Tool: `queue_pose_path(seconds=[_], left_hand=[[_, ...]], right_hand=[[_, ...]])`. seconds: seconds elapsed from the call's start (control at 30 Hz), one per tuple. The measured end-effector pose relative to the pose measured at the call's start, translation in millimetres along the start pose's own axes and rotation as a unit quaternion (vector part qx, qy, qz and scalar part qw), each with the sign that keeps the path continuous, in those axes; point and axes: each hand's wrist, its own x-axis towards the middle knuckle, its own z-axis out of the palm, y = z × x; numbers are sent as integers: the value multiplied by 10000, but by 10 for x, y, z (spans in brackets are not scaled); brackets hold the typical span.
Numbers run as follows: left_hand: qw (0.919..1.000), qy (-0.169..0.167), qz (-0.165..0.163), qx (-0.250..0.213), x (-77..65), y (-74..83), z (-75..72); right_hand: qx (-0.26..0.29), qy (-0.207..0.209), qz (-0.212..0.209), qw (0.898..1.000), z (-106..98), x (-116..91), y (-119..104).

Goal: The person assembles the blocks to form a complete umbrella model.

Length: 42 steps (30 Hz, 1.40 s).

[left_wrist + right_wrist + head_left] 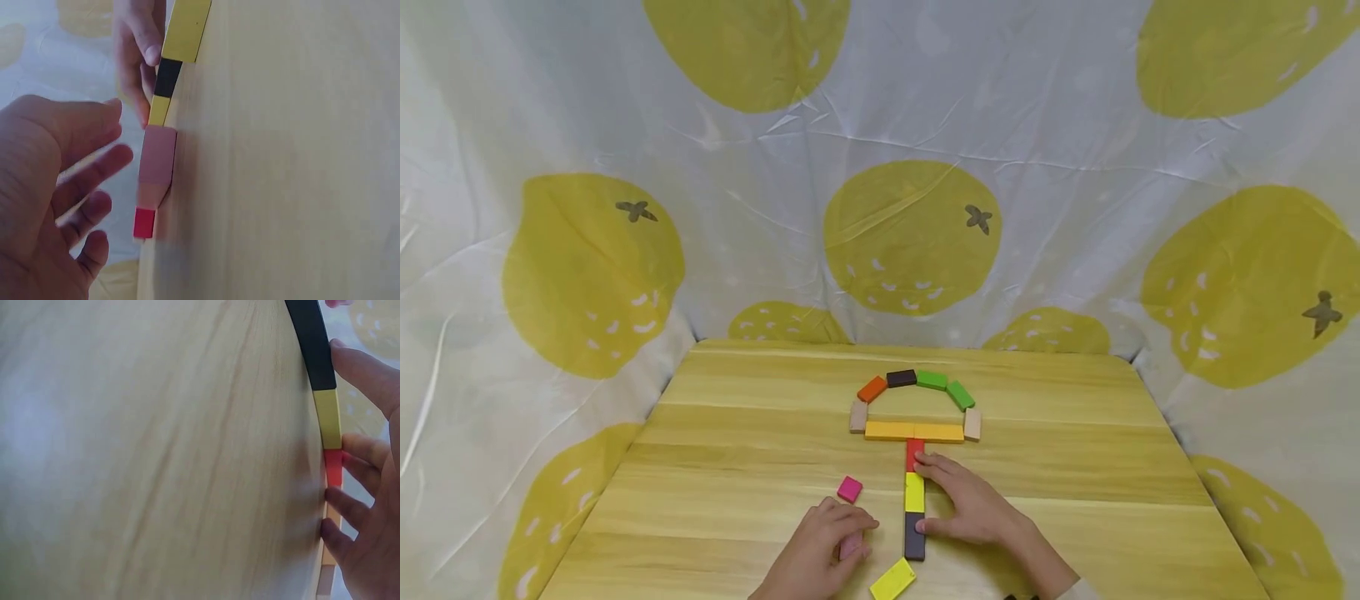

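Observation:
My left hand [816, 546] hovers with loosely bent fingers over a light pink block [157, 156]. In the left wrist view a gap shows between its fingers and that block. Just beyond it lies a bright pink block [849, 489]. My right hand [973, 504] lies along a straight column of a red block [915, 452], a yellow block [914, 492] and a black block [914, 537]. Its thumb touches the black block, and its fingertips rest by the red one. Below the column lies a tilted, loose yellow block [892, 580].
Two orange-yellow blocks [887, 431] form a bar across the column's top. Above it curves an arch of an orange block [872, 389], a dark block [901, 378], green blocks [932, 380] and wooden end blocks [972, 424]. A lemon-print cloth [1045, 250] hangs behind the wooden table [737, 467].

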Motion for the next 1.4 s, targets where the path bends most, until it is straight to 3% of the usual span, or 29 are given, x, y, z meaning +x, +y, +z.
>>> queue_pose_path(seconds=[0.17,0.47,0.6,0.83,1.0,1.4], left_hand=[[9982,230,-498,252,-82,-76,-59],[9993,17,-240,293,-109,-136,-113],[9985,-89,-376,379,-97,-125,-125],[9982,37,-419,422,-110,-109,-143],[9972,-207,-659,290,-113,-112,-146],[9947,-361,-958,66,-151,-73,-143]], right_hand=[[31,-96,50,9999,4,1,-2],[5,-76,15,10000,-20,4,6],[-36,-92,26,9999,-23,9,12],[23,-102,100,9999,-21,7,1],[69,-91,103,9999,-15,6,2],[114,-5,-25,9999,-10,-1,3]])
